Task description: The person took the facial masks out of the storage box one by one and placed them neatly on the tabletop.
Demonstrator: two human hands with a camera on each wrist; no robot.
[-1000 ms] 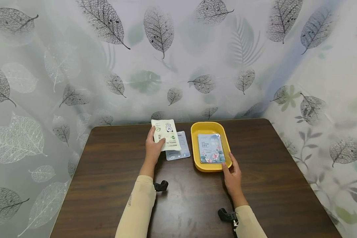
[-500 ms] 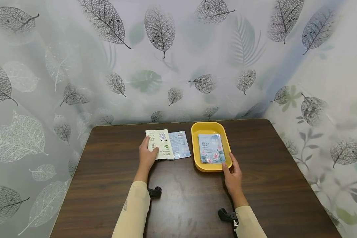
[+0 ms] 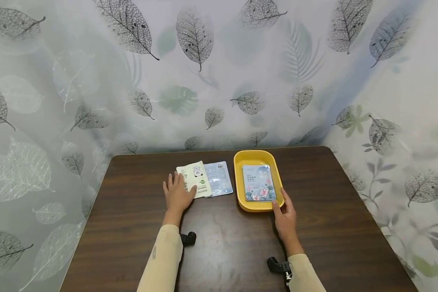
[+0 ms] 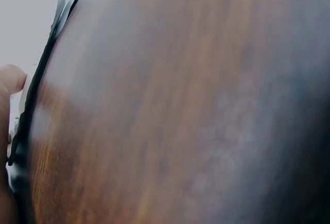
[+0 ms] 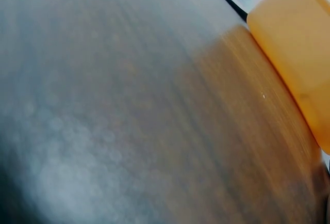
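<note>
In the head view my left hand lies with fingers spread at the left edge of a cream flat packet with a small cartoon bear and green print. That packet overlaps the left side of a pale blue packet, which shows fine print and a barcode. To their right, my right hand grips the near right corner of a yellow plastic tray, thumb over the rim and fingers along the outside. Inside the tray lies a blue packet with pink flowers. The tray's wall fills the right wrist view's upper right.
A dark wood-grain table carries everything, its far edge close behind the tray and packets. A leaf-patterned curtain hangs around the back and sides. Black wrist cameras sit at both wrists.
My left hand has drawn the cream packet leftward and down onto the table, then loosened its grip and spread its fingers. More of the pale blue packet shows. The right hand and tray have stayed put.
</note>
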